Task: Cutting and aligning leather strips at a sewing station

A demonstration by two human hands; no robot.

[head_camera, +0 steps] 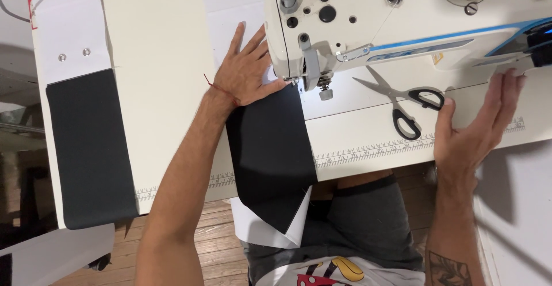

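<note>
Pressing flat, the left hand [246,70] lies with all five fingers spread open on the top edge of one black strip [270,159], gripping nothing. The thumb tip points at the needle foot [325,84] of the one sewing machine [402,21], just beside it. The strip runs from under the palm back toward the person and hangs off the table [368,136] edge, where a white backing [276,234] shows folded beneath its lower corner.

The right hand [474,125] hovers open, fingers straight and loosely together, holding nothing; whether it touches the table I cannot tell. One pair of scissors [402,99] lies just beside its thumb, black handles toward the thumb and blades pointing toward the needle foot.

Well beyond the left hand's little finger a second black strip [92,148] lies on a side board, with one cream panel [155,79] between it and the fingers. Two metal studs [73,54] sit above that strip.
</note>
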